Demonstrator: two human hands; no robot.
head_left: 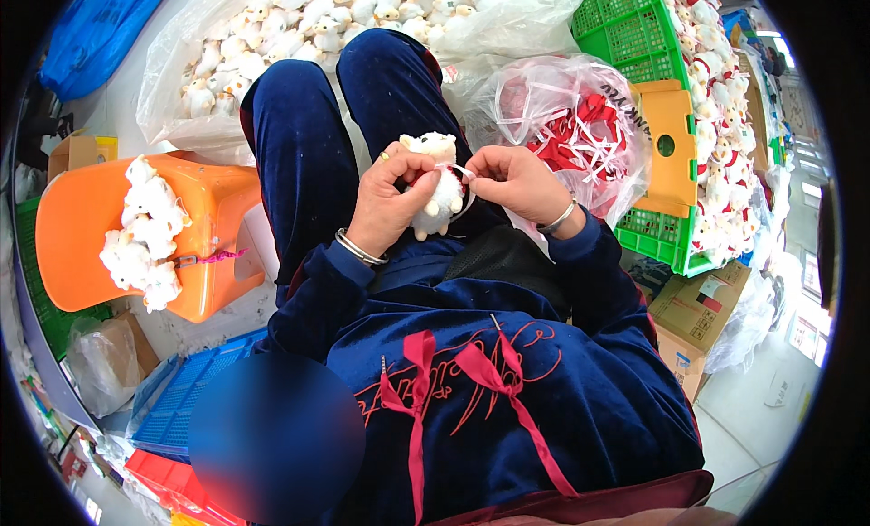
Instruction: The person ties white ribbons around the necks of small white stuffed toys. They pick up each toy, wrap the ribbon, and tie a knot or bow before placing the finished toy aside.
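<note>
Over my lap I hold a small white plush animal [439, 205] upright, its cream head toward my knees. A white ribbon [459, 170] with a bit of red runs round its neck. My left hand [382, 205] is closed at the toy's neck, thumb and fingers pinching the ribbon there. On the other side, my right hand [518, 189] pinches the loose end of the same ribbon, a little off the toy's body. Right of my knee lies a clear plastic bag [507, 96] holding red pieces with white ribbons [594, 141].
Many plush toys [313, 23] fill a large clear bag beyond my knees. Several more lie on an orange stool [82, 222] at left. Green crates [625, 28] with an orange cardboard piece [666, 145] stand at right, beside toys with red neckwear [725, 154]. A blue crate [181, 399] sits lower left.
</note>
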